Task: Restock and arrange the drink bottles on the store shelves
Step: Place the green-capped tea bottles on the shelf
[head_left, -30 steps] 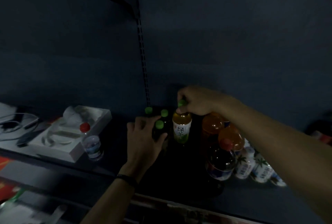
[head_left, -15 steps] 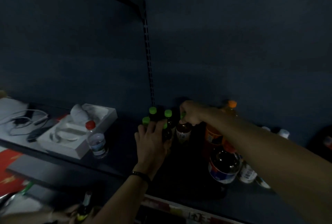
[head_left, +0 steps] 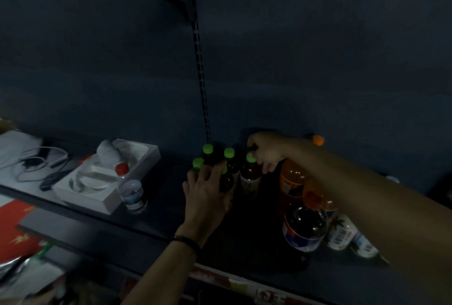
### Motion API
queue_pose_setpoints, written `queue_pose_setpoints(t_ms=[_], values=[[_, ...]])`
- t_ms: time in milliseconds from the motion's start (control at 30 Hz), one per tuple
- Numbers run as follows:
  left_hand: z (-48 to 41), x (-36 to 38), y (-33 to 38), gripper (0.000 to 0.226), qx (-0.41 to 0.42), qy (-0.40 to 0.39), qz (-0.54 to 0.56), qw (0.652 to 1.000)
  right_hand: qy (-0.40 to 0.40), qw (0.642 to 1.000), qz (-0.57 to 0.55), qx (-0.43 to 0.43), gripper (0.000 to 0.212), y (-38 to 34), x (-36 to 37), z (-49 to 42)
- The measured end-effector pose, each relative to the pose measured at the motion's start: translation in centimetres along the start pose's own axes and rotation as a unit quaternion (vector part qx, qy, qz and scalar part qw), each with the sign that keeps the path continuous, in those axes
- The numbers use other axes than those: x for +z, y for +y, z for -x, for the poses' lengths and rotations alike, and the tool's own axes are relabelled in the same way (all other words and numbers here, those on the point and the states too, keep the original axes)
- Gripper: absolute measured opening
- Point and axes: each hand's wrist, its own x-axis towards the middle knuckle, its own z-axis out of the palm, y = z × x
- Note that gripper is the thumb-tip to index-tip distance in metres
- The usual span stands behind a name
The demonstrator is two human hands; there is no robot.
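Right hand pinches the tea bottle by its neck (probably full, heavyish, slick plastic), left hand spread-fingered against neighbouring bottles.

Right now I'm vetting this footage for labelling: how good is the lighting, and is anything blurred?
Head view: very dim, dark shelf and back wall nearly merge; the label of the amber tea bottle with a green cap, gripped by the right hand, is unreadable; glare spots on the large dark plastic bottle; lower left corner blurred.
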Motion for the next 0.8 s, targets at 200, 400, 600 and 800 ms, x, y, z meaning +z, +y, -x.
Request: queue_pose_setpoints(t_ms=[200, 400, 600, 800], values=[[2.1, -1.8, 1.3, 0.07, 0.019, 0.038, 0.041, 0.998, 0.135, 0.986, 0.012, -0.1, 0.027, 1.1, -2.2, 6.8], [7.1, -3.6, 3.3, 0.04, 0.085, -0.008, 0.176, 0.981, 0.364, 0.919, -0.073, -0.132, 0.015, 3.9, 1.6, 17.8], [12.6, -1.4, 5.0, 0.026, 0.131, -0.192, 0.241, 0.942, 0.408, 0.89, -0.202, 0.007, 0.016, 9.0, 11.3, 25.1], [14.9, 0.5, 5.6, 0.023, 0.115, -0.302, 0.222, 0.92, 0.292, 0.933, -0.174, 0.122, 0.014, 14.3, 19.2, 28.6]])
